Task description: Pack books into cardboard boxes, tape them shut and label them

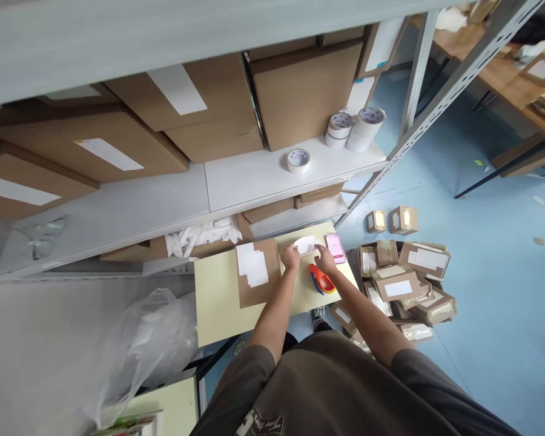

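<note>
On a small pale yellow table (218,303) lies a flat brown cardboard piece (254,290) with white labels (252,265) on it. My left hand (291,257) and my right hand (326,258) both pinch a white label sheet (306,244) at the table's far edge. A red tape dispenser (322,282) lies just below my right hand. A pink phone (335,247) rests to the right of the label.
A metal shelf (263,175) carries large cardboard boxes (300,91) and rolls of tape (298,160). Several small taped parcels (409,278) lie piled on the blue floor at right. A clear plastic bag (149,345) sits at left.
</note>
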Tool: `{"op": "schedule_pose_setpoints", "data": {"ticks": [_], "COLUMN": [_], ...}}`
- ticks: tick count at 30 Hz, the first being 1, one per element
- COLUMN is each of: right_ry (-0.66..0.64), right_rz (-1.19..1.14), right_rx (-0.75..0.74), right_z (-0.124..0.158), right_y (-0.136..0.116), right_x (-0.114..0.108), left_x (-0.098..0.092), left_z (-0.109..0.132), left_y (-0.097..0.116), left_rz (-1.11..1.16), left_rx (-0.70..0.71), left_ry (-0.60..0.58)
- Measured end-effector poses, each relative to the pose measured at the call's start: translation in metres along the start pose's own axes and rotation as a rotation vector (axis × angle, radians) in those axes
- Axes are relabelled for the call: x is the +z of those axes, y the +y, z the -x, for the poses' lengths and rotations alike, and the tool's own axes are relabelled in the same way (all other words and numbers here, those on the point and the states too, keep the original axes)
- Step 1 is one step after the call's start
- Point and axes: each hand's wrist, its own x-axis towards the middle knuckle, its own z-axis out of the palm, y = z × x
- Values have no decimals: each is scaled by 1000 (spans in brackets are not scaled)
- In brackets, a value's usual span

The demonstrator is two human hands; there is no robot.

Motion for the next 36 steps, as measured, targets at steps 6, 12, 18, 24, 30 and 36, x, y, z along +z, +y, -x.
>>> {"op": "schedule_pose_setpoints", "data": {"ticks": [6, 12, 18, 24, 30, 36], "right_ry": [113, -252, -539, -592, -365, -234], "right_rz": [-265, -302, -267, -381, -335, -251], "right_rx": [-26, -300, -316, -351, -279, -180], "right_z": [-5, -29, -40, -38, -36, -22], "right_y": [-12, -65, -114, -132, -112, -98], "right_x": [-27, -65, -88, -86, -87, -92], "left_x": [-66, -140, -190, -202, -204, -228], "left_z": [19, 32, 47, 62, 75, 79], "left_y": [-8, -36, -59, -69, -96, -138], "left_rz": [169, 389, 523, 581, 798, 883], "left_rx": [93, 196, 217, 176, -6, -21], "left_ry": [-4, -28, -90, -103, 86, 117]}}
